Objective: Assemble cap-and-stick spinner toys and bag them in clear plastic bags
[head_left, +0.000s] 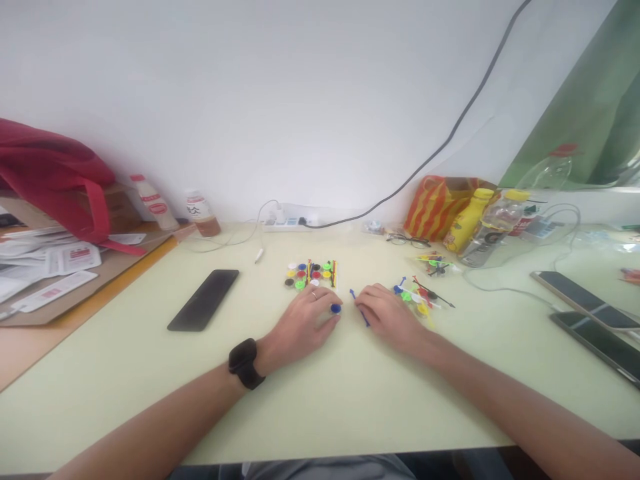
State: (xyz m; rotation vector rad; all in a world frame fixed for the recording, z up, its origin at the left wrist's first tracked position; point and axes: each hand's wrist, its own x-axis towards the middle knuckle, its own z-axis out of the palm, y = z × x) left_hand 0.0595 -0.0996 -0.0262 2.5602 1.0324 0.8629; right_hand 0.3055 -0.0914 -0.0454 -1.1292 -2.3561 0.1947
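Between the thumb and fingers of my left hand (306, 321) is a small round blue disc (335, 309), held just above the table. My right hand (389, 316) pinches a thin blue plastic arrow (353, 294), whose two ends stick out past the fingertips. Beyond my left hand lies a neat group of coloured discs (301, 274) with yellow, black and red arrows (335, 273) beside them. A loose pile of arrows and discs (423, 299) in several colours sits just right of my right hand, partly hidden by it.
A black phone (204, 300) lies on the left; two more phones (590, 300) are at the right. Along the wall stand drink bottles (203, 213), a power strip (287, 225), glasses (407, 240) and a striped bag (425, 210). Another small pile of pieces (435, 264) lies before the bag.
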